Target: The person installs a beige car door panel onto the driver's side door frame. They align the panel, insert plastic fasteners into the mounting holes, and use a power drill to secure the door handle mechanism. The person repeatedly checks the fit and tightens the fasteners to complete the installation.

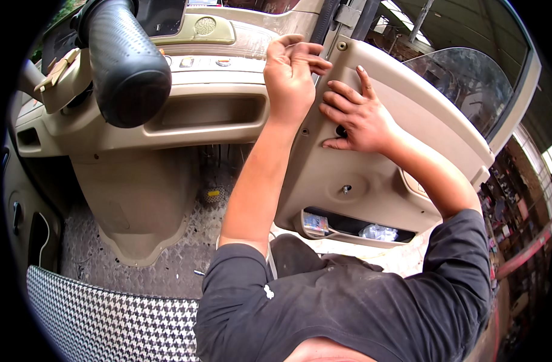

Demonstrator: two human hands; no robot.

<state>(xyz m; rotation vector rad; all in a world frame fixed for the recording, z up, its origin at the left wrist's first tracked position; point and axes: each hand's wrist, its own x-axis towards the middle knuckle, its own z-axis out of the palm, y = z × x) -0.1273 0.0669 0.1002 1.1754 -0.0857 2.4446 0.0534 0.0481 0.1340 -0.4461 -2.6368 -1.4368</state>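
Observation:
A beige door panel [402, 96] stands at the right, below a window. My right hand [360, 117] lies on it, fingers spread and thumb apart, partly over a dark round hole [341, 130]. Beside it, at the panel's left edge, my left hand [293, 72] is raised with fingers bent and apart, pointing right. I see nothing held in it; its palm side is partly hidden. A screw or cap [342, 45] sits in the panel's upper corner above the hands. Lower down, a bare metal spindle [346, 189] sticks out of a round recess.
The door pocket [360, 232] holds a blue-and-white packet [316, 223] and crumpled clear plastic [378, 233]. A beige dashboard [215, 84] runs left, with a large black cylindrical thing [131, 78] before it. A houndstooth seat [113, 320] is at lower left. The door glass [463, 78] stands upper right.

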